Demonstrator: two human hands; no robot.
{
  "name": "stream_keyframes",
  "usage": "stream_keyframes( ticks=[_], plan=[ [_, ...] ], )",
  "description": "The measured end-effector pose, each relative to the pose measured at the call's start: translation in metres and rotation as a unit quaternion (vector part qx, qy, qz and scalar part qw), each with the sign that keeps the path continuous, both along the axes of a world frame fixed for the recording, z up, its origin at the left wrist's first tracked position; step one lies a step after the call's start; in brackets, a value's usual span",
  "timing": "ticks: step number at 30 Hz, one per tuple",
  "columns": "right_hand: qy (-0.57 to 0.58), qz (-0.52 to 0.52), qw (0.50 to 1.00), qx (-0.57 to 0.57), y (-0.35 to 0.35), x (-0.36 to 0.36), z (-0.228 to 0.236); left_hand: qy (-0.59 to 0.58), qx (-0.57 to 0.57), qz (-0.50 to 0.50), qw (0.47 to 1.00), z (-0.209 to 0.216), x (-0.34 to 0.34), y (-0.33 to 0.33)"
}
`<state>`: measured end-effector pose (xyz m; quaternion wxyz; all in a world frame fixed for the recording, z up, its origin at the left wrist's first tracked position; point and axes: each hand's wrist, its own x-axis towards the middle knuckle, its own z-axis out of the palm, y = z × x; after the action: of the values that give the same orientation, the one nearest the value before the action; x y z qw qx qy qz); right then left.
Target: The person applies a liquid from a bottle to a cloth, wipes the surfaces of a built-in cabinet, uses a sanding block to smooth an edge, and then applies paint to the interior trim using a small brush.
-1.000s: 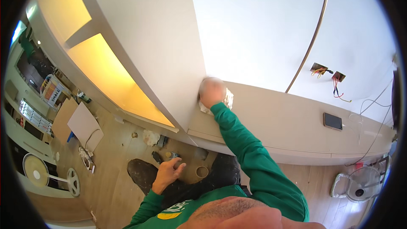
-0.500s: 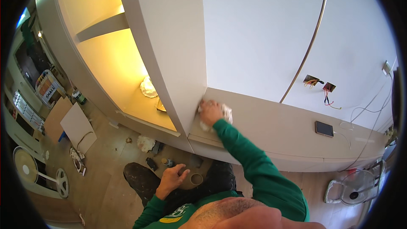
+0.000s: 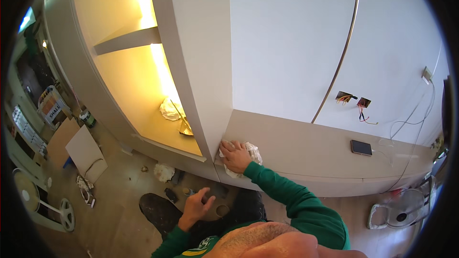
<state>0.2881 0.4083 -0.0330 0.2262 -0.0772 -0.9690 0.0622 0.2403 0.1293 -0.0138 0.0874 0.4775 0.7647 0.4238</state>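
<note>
Palm down, my right hand (image 3: 234, 156) presses a crumpled white cloth (image 3: 254, 151) onto the beige ledge (image 3: 296, 139). The cloth lies at the ledge's front edge, beside the foot of the upright panel (image 3: 203, 57), and part of it is under my fingers. Over my lap hovers my left hand (image 3: 195, 209), fingers loosely bent and apart, holding nothing. Inside the lit shelf unit (image 3: 125, 96) sits another crumpled white cloth (image 3: 169, 110), and by it a flat tool with a thin handle (image 3: 185, 128), its kind unclear.
A phone (image 3: 361, 147) with a cable lies on the ledge's right side. Loose wires (image 3: 362, 114) stick out of the wall boxes. On the floor are a white crumpled cloth (image 3: 164, 172), a small jar (image 3: 188, 191), leaning boards (image 3: 86, 155) and a standing fan (image 3: 404, 205).
My right hand has drawn the cloth from the ledge's inner corner toward its front edge. My left hand has shifted slightly, its fingers a little more apart. The view has tilted a little.
</note>
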Motion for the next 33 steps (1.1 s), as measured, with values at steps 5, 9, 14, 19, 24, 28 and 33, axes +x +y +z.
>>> stream_keyframes(
  ticks=[5,9,14,19,24,28,33],
  plan=[
    [-0.034,-0.017,0.999,-0.038,0.073,0.026,0.003,0.164,0.12,-0.031,0.979,0.125,-0.028,0.045],
    [0.003,-0.057,0.997,-0.043,0.121,0.069,-0.001,0.459,0.151,-0.017,0.875,0.238,-0.045,0.062],
    [0.036,-0.084,0.995,-0.045,0.141,0.106,-0.001,0.682,0.065,-0.057,0.726,0.365,-0.026,0.146],
    [0.064,-0.096,0.992,-0.042,0.145,0.109,0.001,0.74,-0.192,-0.054,0.642,0.393,-0.037,0.272],
    [0.079,-0.078,0.993,-0.048,0.135,0.106,-0.004,0.75,-0.33,-0.074,0.568,0.381,-0.106,0.332],
    [-0.003,-0.085,0.992,-0.09,0.14,0.109,0.012,0.777,-0.301,-0.066,0.549,0.417,-0.116,0.355],
    [0.008,-0.089,0.993,-0.082,0.141,0.108,0.011,0.791,-0.245,0.044,0.559,0.476,-0.109,0.364]
  ],
)
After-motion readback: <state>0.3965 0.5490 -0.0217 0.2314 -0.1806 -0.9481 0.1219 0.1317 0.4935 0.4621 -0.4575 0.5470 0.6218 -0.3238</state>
